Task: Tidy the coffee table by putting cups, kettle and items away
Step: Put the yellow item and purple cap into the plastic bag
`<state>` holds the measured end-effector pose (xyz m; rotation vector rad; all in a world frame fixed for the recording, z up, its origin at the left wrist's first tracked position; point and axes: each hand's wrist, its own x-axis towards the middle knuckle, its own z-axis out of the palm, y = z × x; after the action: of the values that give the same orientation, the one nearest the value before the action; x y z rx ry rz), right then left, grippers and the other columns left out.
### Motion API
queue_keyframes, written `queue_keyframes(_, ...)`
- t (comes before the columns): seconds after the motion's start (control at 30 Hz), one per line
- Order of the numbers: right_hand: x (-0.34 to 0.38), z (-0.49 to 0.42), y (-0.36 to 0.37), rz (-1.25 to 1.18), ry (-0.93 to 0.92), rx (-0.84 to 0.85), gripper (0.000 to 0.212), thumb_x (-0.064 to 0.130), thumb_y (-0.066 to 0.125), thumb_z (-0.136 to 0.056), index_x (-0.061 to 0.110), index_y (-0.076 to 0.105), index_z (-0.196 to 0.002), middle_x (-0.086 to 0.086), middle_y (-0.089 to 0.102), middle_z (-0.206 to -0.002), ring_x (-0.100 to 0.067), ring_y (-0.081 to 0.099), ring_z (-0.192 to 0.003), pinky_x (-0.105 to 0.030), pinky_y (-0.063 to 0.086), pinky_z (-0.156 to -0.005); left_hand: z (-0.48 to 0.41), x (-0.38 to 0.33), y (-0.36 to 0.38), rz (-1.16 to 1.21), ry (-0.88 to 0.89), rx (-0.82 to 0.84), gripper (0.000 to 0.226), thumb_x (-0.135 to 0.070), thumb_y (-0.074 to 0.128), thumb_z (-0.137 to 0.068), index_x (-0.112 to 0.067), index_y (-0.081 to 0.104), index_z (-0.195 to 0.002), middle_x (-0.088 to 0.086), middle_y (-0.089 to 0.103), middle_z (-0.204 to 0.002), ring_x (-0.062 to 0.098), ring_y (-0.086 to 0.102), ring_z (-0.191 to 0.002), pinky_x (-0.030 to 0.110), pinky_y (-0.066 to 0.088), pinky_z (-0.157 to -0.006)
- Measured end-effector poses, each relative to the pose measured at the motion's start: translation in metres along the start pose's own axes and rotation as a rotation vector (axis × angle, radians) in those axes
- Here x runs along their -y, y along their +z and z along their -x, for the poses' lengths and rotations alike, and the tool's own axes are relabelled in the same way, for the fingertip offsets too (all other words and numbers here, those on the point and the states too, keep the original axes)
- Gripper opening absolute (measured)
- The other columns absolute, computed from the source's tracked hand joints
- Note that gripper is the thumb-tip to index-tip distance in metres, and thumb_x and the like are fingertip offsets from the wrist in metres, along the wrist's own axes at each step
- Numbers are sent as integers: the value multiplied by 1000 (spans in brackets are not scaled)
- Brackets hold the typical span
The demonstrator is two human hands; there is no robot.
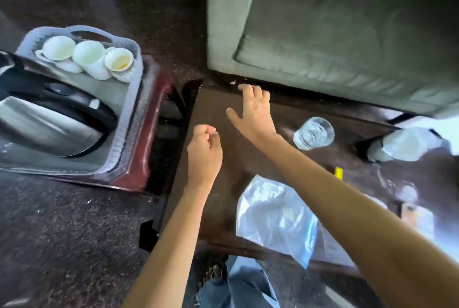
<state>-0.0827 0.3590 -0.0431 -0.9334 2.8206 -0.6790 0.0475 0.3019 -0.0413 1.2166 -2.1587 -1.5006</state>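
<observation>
Head view. R hand (253,111): fingers spread, holds nothing, tips at coffee table (221,191) far edge. L hand (205,148): loose fist nr left edge, nothing visible in it. Glass (313,133) just right of R hand. Plastic bag (270,215) at near edge. Kettle (49,119) and three cups (89,58) sit in tray (116,95) on side table (154,119), off left edge.

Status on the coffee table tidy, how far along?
Done: three cups and the kettle sit in the tray, off the table. In hand: nothing; right hand lies open near the table's far edge, left hand is curled, nothing visible in it. Left: glass, bottle, plastic bag and a small yellow item are on the table.
</observation>
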Motion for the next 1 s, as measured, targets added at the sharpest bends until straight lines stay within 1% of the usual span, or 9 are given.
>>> queue_keyframes(0.2, -56, 94, -24, 27, 163, -43, 53, 30, 64, -85, 6, 48, -129, -14, 51, -123, -34, 43, -111, -39, 36, -98, 55, -7, 34, -87, 33, 162, 16, -15, 45, -96, -10, 53, -110, 5, 64, -106, 18, 61, -94, 22, 39, -76)
queue_keyframes(0.33, -89, 154, -29, 18, 301, -58, 47, 25, 64, -85, 6, 48, -126, -14, 51, -118, -33, 44, -100, -38, 36, -90, 87, -5, 60, -121, 51, 257, 15, -15, 45, -95, -11, 54, -106, 0, 61, -98, 16, 56, -87, 22, 37, -73)
queue_keyframes(0.5, -144, 207, -28, -3, 540, -39, 33, 16, 58, -86, 1, 52, -114, -19, 52, -111, -39, 47, -99, -42, 37, -88, 117, 1, 85, -191, 60, 401, 10, -15, 46, -94, -12, 53, -100, -1, 57, -89, 18, 54, -79, 21, 35, -67)
queue_keyframes(0.6, -174, 221, -30, -16, 686, -8, 32, 14, 55, -87, 0, 50, -116, -22, 51, -113, -42, 47, -99, -46, 38, -89, 128, 3, 96, -236, 81, 451, 12, -17, 44, -95, -12, 53, -101, 0, 59, -88, 13, 54, -72, 26, 40, -65)
queue_keyframes(0.63, -183, 223, -32, -24, 730, 2, 33, 13, 55, -87, 0, 49, -116, -22, 50, -113, -42, 46, -101, -46, 37, -89, 131, 3, 99, -245, 84, 467, 12, -17, 43, -95, -11, 53, -101, -1, 58, -88, 8, 53, -70, 21, 39, -61)
queue_keyframes(0.7, -200, 222, -34, -41, 789, 22, 31, 14, 57, -87, -1, 48, -112, -24, 51, -113, -42, 47, -104, -46, 36, -88, 133, 3, 105, -270, 91, 489, 14, -16, 42, -96, -10, 53, -104, -3, 56, -88, 5, 51, -68, 9, 37, -54)
queue_keyframes(0.8, -221, 217, -34, -84, 872, 53, 34, 19, 60, -88, 0, 45, -112, -24, 53, -115, -40, 50, -107, -42, 38, -84, 133, 3, 114, -302, 115, 513, 15, -17, 42, -97, -10, 52, -105, -5, 56, -89, 3, 51, -70, 3, 37, -53)
queue_keyframes(0.9, -234, 212, -30, -128, 948, 71, 39, 25, 61, -89, 0, 45, -114, -22, 55, -115, -38, 54, -105, -36, 37, -77, 129, 6, 121, -302, 111, 517, 14, -17, 41, -97, -10, 52, -103, -11, 52, -80, 4, 51, -69, 3, 39, -54)
queue_keyframes(1.0, -241, 208, -20, -157, 1004, 90, 42, 30, 64, -87, 1, 46, -112, -20, 57, -113, -37, 56, -102, -34, 37, -70, 122, 9, 125, -309, 95, 501, 14, -17, 42, -96, -11, 53, -101, -16, 51, -79, 4, 51, -68, 9, 39, -51)
